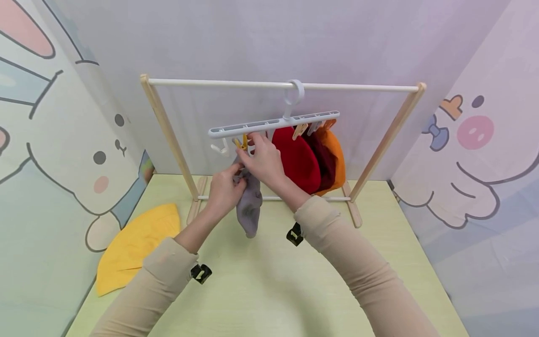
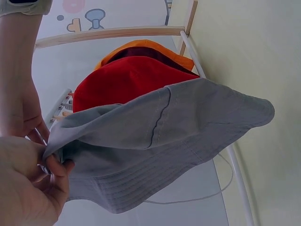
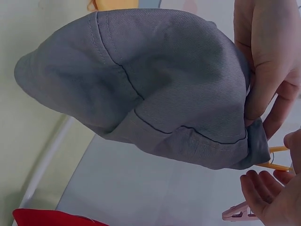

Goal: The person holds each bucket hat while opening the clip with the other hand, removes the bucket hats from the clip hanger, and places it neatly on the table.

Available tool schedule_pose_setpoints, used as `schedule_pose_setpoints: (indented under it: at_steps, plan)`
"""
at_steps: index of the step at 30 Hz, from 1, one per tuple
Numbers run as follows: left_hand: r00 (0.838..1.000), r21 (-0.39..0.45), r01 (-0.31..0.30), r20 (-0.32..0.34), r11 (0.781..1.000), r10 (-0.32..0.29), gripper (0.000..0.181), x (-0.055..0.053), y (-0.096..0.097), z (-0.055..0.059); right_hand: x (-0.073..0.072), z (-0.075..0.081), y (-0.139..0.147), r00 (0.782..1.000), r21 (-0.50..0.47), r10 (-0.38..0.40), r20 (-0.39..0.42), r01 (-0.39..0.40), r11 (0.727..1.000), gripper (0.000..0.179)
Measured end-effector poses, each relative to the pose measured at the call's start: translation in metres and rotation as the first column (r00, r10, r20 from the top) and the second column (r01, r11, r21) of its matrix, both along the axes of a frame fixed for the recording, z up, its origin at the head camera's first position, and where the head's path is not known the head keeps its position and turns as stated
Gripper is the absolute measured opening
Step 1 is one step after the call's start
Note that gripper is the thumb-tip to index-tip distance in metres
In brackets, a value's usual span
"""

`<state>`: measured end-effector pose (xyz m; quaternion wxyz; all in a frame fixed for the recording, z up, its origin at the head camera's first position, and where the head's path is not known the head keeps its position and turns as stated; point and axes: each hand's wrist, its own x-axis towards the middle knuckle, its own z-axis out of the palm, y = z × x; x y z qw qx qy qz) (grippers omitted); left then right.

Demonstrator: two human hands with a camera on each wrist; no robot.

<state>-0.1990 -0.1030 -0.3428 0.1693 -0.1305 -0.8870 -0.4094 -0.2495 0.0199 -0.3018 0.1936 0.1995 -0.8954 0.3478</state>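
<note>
A grey bucket hat [image 1: 250,210] hangs crumpled below the left half of the white clip hanger [image 1: 252,127]. My left hand [image 1: 225,191] pinches the hat near its upper edge, thumb against fingers. Just above, my right hand [image 1: 266,161] squeezes a yellow clip [image 1: 244,142] between thumb and fingers. In the right wrist view the edge of the grey hat [image 3: 174,84] lies at the prongs of the yellow clip [image 3: 278,166]. Stitched brim rows show on the grey hat [image 2: 141,165] in the left wrist view.
Red [image 1: 296,161], maroon [image 1: 326,161] and orange [image 1: 337,145] hats hang from the hanger's right half. A white clip [image 1: 221,149] dangles at its left end. The hanger hooks over a rack bar [image 1: 219,84]. A yellow hat [image 1: 139,245] lies on the table [image 1: 252,290] at left.
</note>
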Motion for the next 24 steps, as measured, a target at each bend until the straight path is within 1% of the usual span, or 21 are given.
schedule_pose_setpoints:
  at_steps: [7,13,18,24]
  plan:
    - [1.0,-0.009,0.011,-0.024,1.0,-0.011,0.03,0.0005,0.0019,-0.0005,0.0016,-0.0032,-0.0037,0.999,-0.019,-0.033,-0.02,0.032,0.999,0.032]
    - [1.0,-0.017,0.014,-0.017,1.0,-0.014,0.025,0.0019,0.0031,0.0005,0.0015,-0.0061,-0.0053,0.998,-0.039,-0.06,-0.031,0.059,0.997,0.03]
    - [1.0,-0.02,0.013,-0.014,1.0,-0.014,0.023,0.0025,0.0043,0.0009,0.002,-0.0062,-0.0052,0.995,-0.033,-0.088,-0.039,0.087,0.996,0.028]
    - [1.0,-0.023,0.02,-0.023,1.0,-0.021,0.026,0.0026,0.0041,0.0005,0.0018,-0.0063,-0.0045,0.994,-0.036,-0.096,-0.053,0.094,0.995,0.027]
